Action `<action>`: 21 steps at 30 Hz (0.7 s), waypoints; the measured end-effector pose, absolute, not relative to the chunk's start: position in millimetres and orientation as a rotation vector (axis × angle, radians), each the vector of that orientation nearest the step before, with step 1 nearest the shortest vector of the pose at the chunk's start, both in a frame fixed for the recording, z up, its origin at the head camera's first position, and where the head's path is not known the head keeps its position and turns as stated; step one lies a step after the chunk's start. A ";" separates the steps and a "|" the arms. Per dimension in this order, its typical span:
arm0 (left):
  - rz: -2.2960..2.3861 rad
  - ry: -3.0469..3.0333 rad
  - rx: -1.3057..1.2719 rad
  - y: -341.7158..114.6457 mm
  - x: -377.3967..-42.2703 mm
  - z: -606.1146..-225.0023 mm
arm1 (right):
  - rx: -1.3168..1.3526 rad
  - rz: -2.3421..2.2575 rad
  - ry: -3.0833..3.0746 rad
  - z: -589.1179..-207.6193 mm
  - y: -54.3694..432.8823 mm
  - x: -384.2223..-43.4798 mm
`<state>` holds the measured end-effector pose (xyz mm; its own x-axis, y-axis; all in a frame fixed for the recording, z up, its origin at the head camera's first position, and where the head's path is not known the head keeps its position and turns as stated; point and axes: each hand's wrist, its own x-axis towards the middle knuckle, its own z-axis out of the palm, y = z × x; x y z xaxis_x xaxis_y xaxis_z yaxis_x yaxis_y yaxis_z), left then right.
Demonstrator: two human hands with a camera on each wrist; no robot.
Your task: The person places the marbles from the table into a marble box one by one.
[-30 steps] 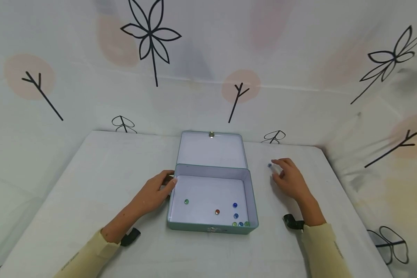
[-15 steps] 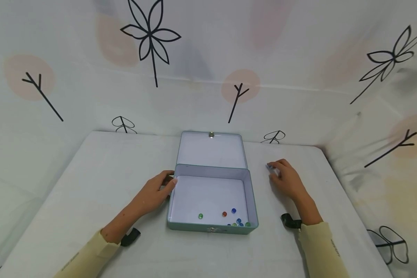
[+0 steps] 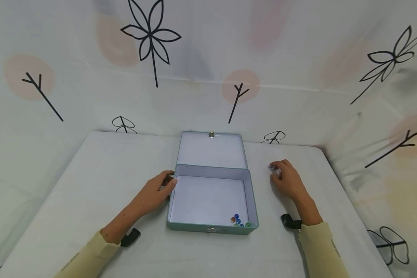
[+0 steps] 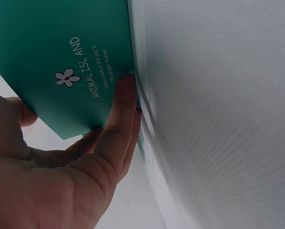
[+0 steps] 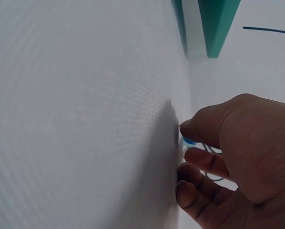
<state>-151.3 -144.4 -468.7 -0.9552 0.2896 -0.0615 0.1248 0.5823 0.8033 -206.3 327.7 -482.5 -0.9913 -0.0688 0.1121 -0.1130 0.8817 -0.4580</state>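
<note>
A green metal box [image 3: 212, 229] with a pale inside stands on the table, its lid [image 3: 212, 150] tipped back. My left hand [image 3: 158, 192] holds its left side, thumb at the rim and fingers against the printed outer wall [image 4: 61, 43]. An orange marble [image 3: 233, 219], a green marble [image 3: 248, 224] and several blue ones cluster in the near right corner. Right of the box, my right hand [image 3: 290, 181] bends low over the table. A blue marble [image 5: 189, 141] shows between its thumb and forefinger, which stand apart; whether they touch it is hard to see.
A white cloth [image 3: 100, 173] covers the table. Patterned fabric [image 3: 194, 96] hangs behind and at both sides. The open lid lies toward the back edge. Dark wrist straps [image 3: 130, 237] are on both wrists.
Marbles in the box have rolled right and toward the near right corner. My right hand has shifted slightly left, its fingers coming around the loose blue marble. My left hand keeps its place.
</note>
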 end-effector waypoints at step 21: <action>1.301 2.634 0.344 -144.8 -152.2 -470.7 | 0.132 0.710 -2.971 -481.4 329.0 -204.6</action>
<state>-152.2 -144.8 -470.7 -0.9563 0.2860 -0.0611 0.1253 0.5892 0.7982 -204.6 329.0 -481.4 -0.9928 -0.0644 0.1013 -0.1033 0.8885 -0.4470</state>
